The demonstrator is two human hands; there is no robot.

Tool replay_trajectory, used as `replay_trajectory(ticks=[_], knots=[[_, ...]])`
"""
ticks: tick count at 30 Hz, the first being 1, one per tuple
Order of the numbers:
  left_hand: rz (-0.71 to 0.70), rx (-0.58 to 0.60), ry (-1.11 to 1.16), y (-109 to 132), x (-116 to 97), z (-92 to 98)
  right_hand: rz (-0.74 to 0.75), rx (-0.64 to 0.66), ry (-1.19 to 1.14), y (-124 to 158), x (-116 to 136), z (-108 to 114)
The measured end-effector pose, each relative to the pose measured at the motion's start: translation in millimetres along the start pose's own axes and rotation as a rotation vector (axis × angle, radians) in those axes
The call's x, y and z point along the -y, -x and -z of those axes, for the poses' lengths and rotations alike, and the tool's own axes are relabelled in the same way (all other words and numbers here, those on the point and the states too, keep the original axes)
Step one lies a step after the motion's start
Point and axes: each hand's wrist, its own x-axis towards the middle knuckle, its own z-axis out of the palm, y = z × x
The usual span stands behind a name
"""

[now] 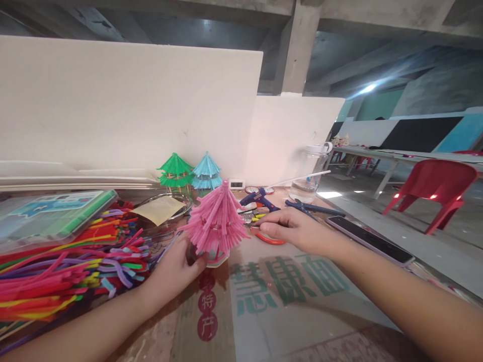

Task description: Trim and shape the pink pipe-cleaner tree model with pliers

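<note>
A pink two-tiered pavilion model (217, 221) made of fuzzy pipe cleaners stands upright in front of me. My left hand (177, 264) is closed around its low base, thumb at the front edge. To the right of the model, my right hand (294, 229) has thumb and forefinger drawn together over the tools; whatever small thing may be between them is not clear. Just below its fingertips lies a red-orange tool handle (270, 238). A blue glue gun (260, 199) lies behind the fingers, beside some yellow-tipped tools (257, 218).
Bundles of coloured pipe cleaners (68, 276) and a plastic case (56, 216) fill the left. Green (175, 171) and blue pavilion models (207, 171) stand at the back, near a small digital display (237, 184). Rightward are a water bottle (309, 173), dark pliers (315, 207) and a phone (370, 240).
</note>
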Motion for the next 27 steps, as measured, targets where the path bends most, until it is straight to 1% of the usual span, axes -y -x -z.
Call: replay_trajectory(ticks=[5, 10, 13, 17, 22, 27], knots=[[0.058, -0.005, -0.037, 1.7, 5.2, -0.7, 0.017, -0.016, -0.015, -0.9, -0.3, -1.7], [0.025, -0.003, -0.059, 1.2, 3.7, 0.2, -0.019, -0.030, -0.004, -3.0, -6.7, -1.5], [0.016, 0.003, -0.094, 0.7, 0.5, 1.2, -0.007, -0.016, -0.036, -3.4, -8.3, -1.8], [0.005, 0.006, -0.112, -0.6, -3.2, 2.9, 0.008, -0.004, -0.064, -3.2, -6.5, -2.7], [-0.063, -0.006, -0.089, -2.0, -5.2, 4.5, 0.004, -0.001, -0.047, -2.4, -3.3, -2.5], [-0.031, 0.005, -0.112, -0.1, -2.5, 3.2, 0.015, -0.006, -0.061, -2.6, -4.7, -3.0]])
